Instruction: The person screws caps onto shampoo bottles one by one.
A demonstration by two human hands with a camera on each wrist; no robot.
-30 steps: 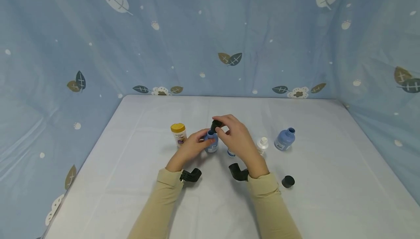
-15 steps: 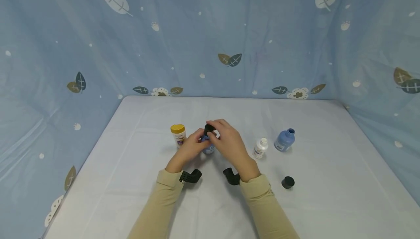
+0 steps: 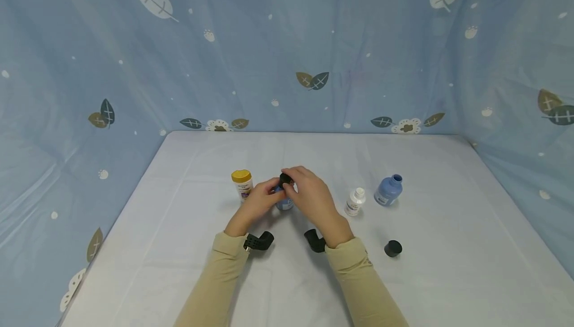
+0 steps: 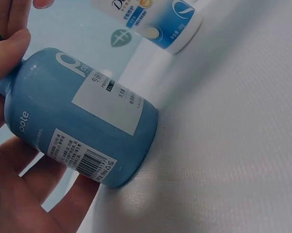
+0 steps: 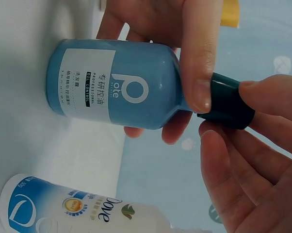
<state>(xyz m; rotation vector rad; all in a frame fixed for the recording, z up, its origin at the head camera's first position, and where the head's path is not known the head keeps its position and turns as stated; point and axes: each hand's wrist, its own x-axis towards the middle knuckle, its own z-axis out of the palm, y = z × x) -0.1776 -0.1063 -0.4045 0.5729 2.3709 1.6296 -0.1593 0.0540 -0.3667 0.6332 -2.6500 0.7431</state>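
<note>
My left hand [image 3: 260, 198] grips a blue shampoo bottle [image 5: 117, 82] round its shoulder and neck, the thumb lying along the neck. The bottle stands upright with its base at the cloth, its printed labels [image 4: 105, 102] showing in the left wrist view. A black cap [image 5: 228, 102] sits over the bottle's mouth, pinched between thumb and fingers of my right hand [image 3: 311, 195]. Close beside the bottle stands a white and blue Dove bottle [image 5: 78, 206], hidden behind my right hand in the head view. How far the cap is screwed on, I cannot tell.
Left of my hands is a white bottle with a yellow cap [image 3: 241, 176]. To the right stand a small white bottle [image 3: 355, 202] and an uncapped blue bottle [image 3: 388, 191]. A loose black cap [image 3: 393, 248] lies nearer me on the white cloth [image 3: 448, 207].
My right hand has moved left and down, bringing the cap from above the bottle's open mouth onto it. The blue bottle has shifted slightly left; the small white bottle is now unobstructed.
</note>
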